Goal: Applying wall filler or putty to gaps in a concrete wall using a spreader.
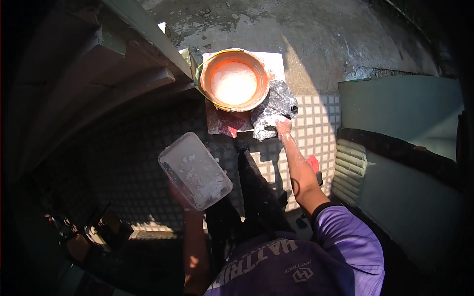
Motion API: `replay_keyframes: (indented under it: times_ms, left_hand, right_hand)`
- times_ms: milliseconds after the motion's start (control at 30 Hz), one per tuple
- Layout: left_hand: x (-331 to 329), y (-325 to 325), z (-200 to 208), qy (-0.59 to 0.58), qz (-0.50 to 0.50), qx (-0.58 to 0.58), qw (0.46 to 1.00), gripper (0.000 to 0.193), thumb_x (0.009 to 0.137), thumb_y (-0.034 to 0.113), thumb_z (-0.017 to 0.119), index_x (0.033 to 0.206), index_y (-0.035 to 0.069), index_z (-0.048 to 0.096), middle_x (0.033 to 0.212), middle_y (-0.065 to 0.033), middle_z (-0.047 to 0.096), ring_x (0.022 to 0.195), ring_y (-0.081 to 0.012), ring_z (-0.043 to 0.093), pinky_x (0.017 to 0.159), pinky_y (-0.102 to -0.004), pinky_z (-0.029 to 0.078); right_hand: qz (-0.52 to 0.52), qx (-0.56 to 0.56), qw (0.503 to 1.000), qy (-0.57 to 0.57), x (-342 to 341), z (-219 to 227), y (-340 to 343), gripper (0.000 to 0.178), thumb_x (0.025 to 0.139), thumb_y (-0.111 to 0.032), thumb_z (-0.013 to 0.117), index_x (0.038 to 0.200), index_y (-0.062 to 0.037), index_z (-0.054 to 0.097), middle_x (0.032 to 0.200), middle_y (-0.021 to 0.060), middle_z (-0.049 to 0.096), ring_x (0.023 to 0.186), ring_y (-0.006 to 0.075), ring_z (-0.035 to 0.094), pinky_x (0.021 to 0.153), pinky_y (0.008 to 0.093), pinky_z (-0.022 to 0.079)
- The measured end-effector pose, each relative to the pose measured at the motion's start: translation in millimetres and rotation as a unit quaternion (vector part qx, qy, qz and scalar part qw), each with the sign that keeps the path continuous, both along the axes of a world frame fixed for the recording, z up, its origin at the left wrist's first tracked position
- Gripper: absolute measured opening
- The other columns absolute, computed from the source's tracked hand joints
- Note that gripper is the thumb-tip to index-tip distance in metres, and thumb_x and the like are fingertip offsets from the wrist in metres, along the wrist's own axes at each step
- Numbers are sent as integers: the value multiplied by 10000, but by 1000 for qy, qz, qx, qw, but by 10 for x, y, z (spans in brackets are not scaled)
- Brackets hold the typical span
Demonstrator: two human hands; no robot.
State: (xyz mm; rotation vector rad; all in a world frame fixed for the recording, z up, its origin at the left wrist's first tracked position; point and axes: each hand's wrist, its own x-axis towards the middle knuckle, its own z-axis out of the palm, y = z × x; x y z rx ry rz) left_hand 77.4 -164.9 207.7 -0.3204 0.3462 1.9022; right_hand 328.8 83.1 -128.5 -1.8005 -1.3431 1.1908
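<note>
My left hand (178,191), dim in shadow, supports a clear rectangular plastic tub (167,170) from its left side and underneath. White powder and lumps (195,173) lie in the tub. On the right, my outstretched right hand (283,126) is closed at the near edge of a crumpled, white-smeared plastic sheet or bag (277,101). What its fingers grip is too small to make out. Just beyond, an orange bucket (262,81) holds a whitish mixture (234,84). Its yellow-green handle (198,79) hangs at the left.
Under the bucket lies a pale, stained board or sack (276,61) on the tiled floor (316,130). Concrete steps (148,81) rise at the left. A low greenish wall (395,101) stands to the right. Rough concrete ground (311,34) stretches beyond.
</note>
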Motion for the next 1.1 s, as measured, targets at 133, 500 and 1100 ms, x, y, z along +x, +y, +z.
replay_keyframes:
  times_ms: [133,500,1100]
  left_hand:
    - [-2,-60,66,-2,-34,19,999,877,856,641,520,1520,146,230,1509,-209,311,1240,-440,480,988,-691,381]
    - [125,-10,366,48,-77,-41,995,675,920,563,355,1403,102,448,1343,-107,548,1186,-316,562,998,-484,461]
    - [6,-262,1342,57,-93,3,994,658,907,555,351,1351,94,503,1270,-125,590,1143,-320,588,985,-480,477]
  right_hand:
    - [-103,-224,969,-7,58,840,-68,222,825,-56,664,1042,-24,699,849,90,707,722,196,670,611,314,520]
    - [97,-87,927,352,5,3588,-483,198,834,36,637,1030,52,662,932,111,698,826,199,690,754,299,570]
    - [525,204,826,15,-1756,5700,-1170,114,763,-48,700,847,19,666,673,93,643,676,44,497,602,314,485]
